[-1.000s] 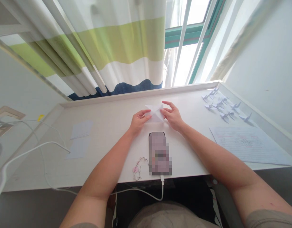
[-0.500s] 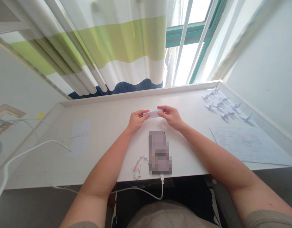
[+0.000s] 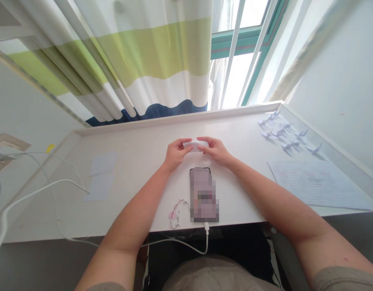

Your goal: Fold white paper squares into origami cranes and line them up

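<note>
A small piece of white paper is held just above the desk, pinched between both hands. My left hand grips its left part with thumb and fingers. On the other side, my right hand pinches the right part, its fingertips close to the left ones. Much of the paper is covered by the fingers, so its folds cannot be made out. Below the hands lies a phone, its screen blurred out, with a charging cable plugged into its near end. A beaded strap with a pink charm rests beside it.
Several folded white paper cranes sit at the desk's back right. A written sheet lies in front of them. White paper pieces are at the left, near a loose white cable. A raised rim runs along the back.
My hands have come closer together on the paper, the right fingertips shifting left. The paper now looks more bent and covered. The phone and cranes stay put.
</note>
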A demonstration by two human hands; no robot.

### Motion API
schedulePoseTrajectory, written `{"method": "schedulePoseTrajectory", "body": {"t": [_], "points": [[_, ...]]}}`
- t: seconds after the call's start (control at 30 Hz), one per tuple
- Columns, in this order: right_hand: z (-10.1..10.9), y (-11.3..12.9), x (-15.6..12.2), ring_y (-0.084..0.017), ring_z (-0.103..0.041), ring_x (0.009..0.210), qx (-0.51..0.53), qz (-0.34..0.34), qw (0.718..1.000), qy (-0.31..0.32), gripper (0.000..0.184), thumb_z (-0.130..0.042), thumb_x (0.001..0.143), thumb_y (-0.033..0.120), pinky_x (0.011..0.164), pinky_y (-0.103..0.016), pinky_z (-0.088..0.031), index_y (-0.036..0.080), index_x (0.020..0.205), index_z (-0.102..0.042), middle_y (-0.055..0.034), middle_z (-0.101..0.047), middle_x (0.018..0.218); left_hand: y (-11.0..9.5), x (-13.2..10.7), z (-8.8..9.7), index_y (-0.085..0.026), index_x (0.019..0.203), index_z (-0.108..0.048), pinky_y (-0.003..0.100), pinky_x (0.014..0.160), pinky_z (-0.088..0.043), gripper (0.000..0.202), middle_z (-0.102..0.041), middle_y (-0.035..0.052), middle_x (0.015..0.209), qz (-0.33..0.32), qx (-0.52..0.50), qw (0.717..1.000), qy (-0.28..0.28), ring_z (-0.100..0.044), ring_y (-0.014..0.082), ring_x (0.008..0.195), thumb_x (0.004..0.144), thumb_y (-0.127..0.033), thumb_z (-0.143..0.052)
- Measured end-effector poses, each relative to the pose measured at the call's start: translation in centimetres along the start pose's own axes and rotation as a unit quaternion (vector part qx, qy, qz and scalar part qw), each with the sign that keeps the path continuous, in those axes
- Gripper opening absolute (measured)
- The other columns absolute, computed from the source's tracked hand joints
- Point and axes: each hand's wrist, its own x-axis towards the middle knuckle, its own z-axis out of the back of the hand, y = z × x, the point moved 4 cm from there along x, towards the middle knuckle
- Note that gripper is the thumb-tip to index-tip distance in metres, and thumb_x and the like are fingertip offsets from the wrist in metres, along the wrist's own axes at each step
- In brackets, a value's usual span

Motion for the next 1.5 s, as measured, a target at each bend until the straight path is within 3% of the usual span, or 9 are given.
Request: {"method": "schedulePoseTrajectory", "body": {"t": [0.17, 0.27, 0.47, 0.57, 0.7, 0.8, 0.97, 1.17, 1.5], "points": [[0.0, 0.3, 0.1, -0.024, -0.074, 0.094, 0.014, 0.036, 0.999, -0.027, 0.065, -0.092, 0.08, 0.06, 0.087, -0.043, -0.063, 0.026, 0.133, -0.077, -0.0076, -0.082, 0.113, 0.1, 0.0, -0.1, -0.019, 0.104, -0.083, 0.036, 0.086, -0.061, 0.049, -0.081, 0.0048, 0.091, -0.002, -0.013, 1.0, -0.008, -0.075, 0.0205, 0.088, 0.064, -0.035, -0.105], [0.0, 0.4, 0.2, -0.023, -0.074, 0.094, 0.035, 0.059, 0.997, -0.04, 0.057, -0.093, 0.078, 0.06, 0.091, -0.044, -0.062, 0.026, 0.121, -0.08, -0.0063, -0.082, 0.105, 0.2, 0.0, 0.0, -0.019, 0.103, -0.083, 0.037, 0.087, -0.06, 0.047, -0.08, 0.0047, 0.09, -0.003, -0.016, 1.0, -0.017, -0.075, 0.0206, 0.087, 0.064, -0.035, -0.104], [0.0, 0.3, 0.3, -0.019, -0.07, 0.081, 0.11, 0.034, 0.992, -0.041, 0.05, -0.096, 0.073, 0.06, 0.082, -0.039, -0.058, 0.026, 0.106, -0.083, -0.002, -0.079, 0.09, 0.7, 0.3, 0.4, -0.019, 0.102, -0.084, 0.036, 0.083, -0.058, 0.046, -0.081, 0.0053, 0.091, 0.018, -0.052, 0.998, -0.034, -0.074, 0.0193, 0.083, 0.07, -0.047, -0.1], [0.0, 0.4, 0.4, -0.017, -0.067, 0.077, 0.147, 0.018, 0.988, -0.032, 0.052, -0.1, 0.068, 0.057, 0.076, -0.037, -0.057, 0.026, 0.106, -0.083, -0.001, -0.077, 0.087, 0.7, 0.4, 0.3, -0.021, 0.107, -0.083, 0.039, 0.092, -0.059, 0.055, -0.083, 0.0063, 0.1, 0.027, -0.063, 0.998, -0.017, -0.076, 0.0214, 0.093, 0.062, -0.042, -0.105], [0.1, 0.3, 0.4, -0.021, -0.07, 0.084, 0.178, 0.001, 0.983, -0.038, 0.052, -0.102, 0.067, 0.054, 0.081, -0.041, -0.06, 0.026, 0.106, -0.082, -0.0036, -0.08, 0.095, 0.5, 0.2, 0.1, -0.018, 0.111, -0.083, 0.047, 0.1, -0.059, 0.059, -0.084, 0.0096, 0.102, 0.029, -0.047, 0.998, -0.01, -0.077, 0.0266, 0.1, 0.061, -0.04, -0.106], [0.1, 0.4, 0.4, -0.022, -0.071, 0.089, 0.174, -0.002, 0.984, -0.037, 0.054, -0.101, 0.068, 0.054, 0.084, -0.042, -0.061, 0.027, 0.11, -0.082, -0.0053, -0.081, 0.102, 0.1, -0.1, 0.0, -0.018, 0.108, -0.085, 0.048, 0.098, -0.06, 0.057, -0.084, 0.0084, 0.096, 0.016, -0.047, 0.998, -0.037, -0.078, 0.0264, 0.096, 0.06, -0.04, -0.106], [-0.2, 0.7, 0.3, -0.02, -0.071, 0.089, 0.183, 0.016, 0.982, -0.04, 0.064, -0.099, 0.072, 0.054, 0.087, -0.042, -0.062, 0.031, 0.126, -0.075, -0.0034, -0.081, 0.108, -0.2, -0.3, -0.7, -0.021, 0.103, -0.086, 0.045, 0.098, -0.06, 0.052, -0.085, 0.008, 0.107, -0.001, -0.068, 0.997, -0.046, -0.078, 0.0254, 0.102, 0.059, -0.037, -0.107], [-0.6, 0.4, 0.3, -0.019, -0.071, 0.084, 0.182, 0.004, 0.983, -0.033, 0.061, -0.1, 0.069, 0.059, 0.088, -0.044, -0.062, 0.029, 0.112, -0.069, -0.0012, -0.077, 0.098, 0.6, -0.5, -1.3, -0.021, 0.106, -0.085, 0.041, 0.094, -0.06, 0.053, -0.085, 0.0065, 0.1, 0.066, -0.11, 0.992, -0.002, -0.078, 0.0217, 0.092, 0.06, -0.036, -0.107], [-0.8, 1.0, 0.0, -0.019, -0.068, 0.087, 0.108, 0.055, 0.99, -0.065, 0.061, -0.099, 0.068, 0.062, 0.086, -0.041, -0.059, 0.029, 0.1, -0.06, -0.0002, -0.071, 0.101, 0.7, -0.7, -1.7, -0.021, 0.106, -0.084, 0.04, 0.093, -0.059, 0.05, -0.085, 0.0065, 0.099, 0.102, -0.13, 0.986, 0.025, -0.079, 0.0221, 0.093, 0.062, -0.035, -0.106]]}}
